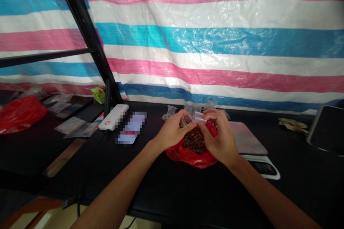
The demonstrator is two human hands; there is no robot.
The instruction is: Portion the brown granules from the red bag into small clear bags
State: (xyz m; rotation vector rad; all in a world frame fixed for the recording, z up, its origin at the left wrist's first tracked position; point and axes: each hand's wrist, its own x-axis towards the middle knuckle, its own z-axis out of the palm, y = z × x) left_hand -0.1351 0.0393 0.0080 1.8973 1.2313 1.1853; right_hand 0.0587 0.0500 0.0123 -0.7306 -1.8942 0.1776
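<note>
Working the bag mouth: to do this well, hold the small clear bag taut between both thumbs and forefingers, straight above the red bag, so anything that slips falls back into it.
Forearms: both come in from the near edge of the black table and angle toward each other, meeting near the middle of the scene.
Red bag: sits open on the table just under the hands, its mouth spread, with a heap of dark brown pieces showing inside.
Left hand: palm turned inward, fingers curled, thumb and forefinger pinching the left edge of the small clear bag.
Right hand: knuckles up, wrist bent down over the red bag, fingertips clamped on the right edge of the same clear bag.
Small clear bag: held above the far rim of the red bag, between the two hands; whether anything is in it is too small to tell.
Scale: a flat pinkish platform just right of the red bag, its dark display end nearer the table edge.
White case: lies left of the hands, beside a blurred flat item.
Spare clear bags: crumpled on the far side of the hands.
Far left: a second red bag and flat clear sachets.
Backdrop: a striped tarpaulin behind a black frame.
</note>
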